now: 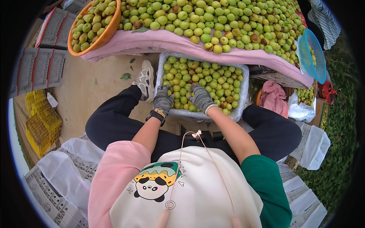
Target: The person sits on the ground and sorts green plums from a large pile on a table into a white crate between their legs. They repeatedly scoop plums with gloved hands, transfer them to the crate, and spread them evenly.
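Before me stands a plastic-lined crate (244,85) filled with green and partly brown jujube fruits (212,82). My left hand (163,99), in a grey knitted glove, lies at the crate's left edge, its fingertips beside the fruits. My right hand (201,97), gloved alike, rests on the fruits near the middle of the front side, fingers spread. Whether either hand grips a fruit cannot be told, as the palms face down. Past the crate, a large heap of the same fruits (222,20) lies on a table with a pink cloth (171,45).
An orange basket of fruits (112,31) stands at the upper left, a blue basket (319,57) at the right. Grey crates (40,68) and yellow crates (44,125) are on the left. More lined crates (65,171) flank me. A person in a striped garment (323,22) is at the upper right.
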Motion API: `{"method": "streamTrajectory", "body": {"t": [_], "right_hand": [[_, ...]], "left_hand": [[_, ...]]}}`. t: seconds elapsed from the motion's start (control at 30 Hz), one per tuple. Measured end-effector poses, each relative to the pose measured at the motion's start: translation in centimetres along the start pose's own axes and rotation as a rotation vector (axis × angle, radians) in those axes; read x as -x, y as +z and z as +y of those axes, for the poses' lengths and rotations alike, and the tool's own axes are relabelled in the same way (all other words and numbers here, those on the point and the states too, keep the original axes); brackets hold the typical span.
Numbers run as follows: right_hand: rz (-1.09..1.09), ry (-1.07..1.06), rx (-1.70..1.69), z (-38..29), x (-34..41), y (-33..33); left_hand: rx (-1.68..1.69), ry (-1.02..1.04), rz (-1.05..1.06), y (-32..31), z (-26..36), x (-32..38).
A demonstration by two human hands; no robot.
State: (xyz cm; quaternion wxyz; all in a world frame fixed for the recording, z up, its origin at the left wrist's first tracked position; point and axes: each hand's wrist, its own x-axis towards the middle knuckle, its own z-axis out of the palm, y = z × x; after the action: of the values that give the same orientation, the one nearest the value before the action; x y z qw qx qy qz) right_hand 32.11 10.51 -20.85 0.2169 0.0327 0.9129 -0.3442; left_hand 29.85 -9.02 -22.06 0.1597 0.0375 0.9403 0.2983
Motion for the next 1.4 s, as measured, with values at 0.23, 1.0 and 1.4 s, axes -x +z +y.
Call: {"method": "streamTrajectory", "body": {"t": [0.23, 1.0, 1.4], "right_hand": [[-0.168, -0.265, 0.275, -2.0, 1.5, 3.5], [0.269, -0.023, 0.224, 3.7, -11.5, -2.3], [0.436, -0.182, 0.316, 1.5, -7.7, -4.0]], "left_hand": [[-0.005, -0.083, -0.098, -1.5, 0.0, -1.2], [0.041, 0.154, 0.203, -0.8, -0.7, -8.2], [-0.175, 0.468, 0.393, 0.5, -0.2, -5.6]]}}
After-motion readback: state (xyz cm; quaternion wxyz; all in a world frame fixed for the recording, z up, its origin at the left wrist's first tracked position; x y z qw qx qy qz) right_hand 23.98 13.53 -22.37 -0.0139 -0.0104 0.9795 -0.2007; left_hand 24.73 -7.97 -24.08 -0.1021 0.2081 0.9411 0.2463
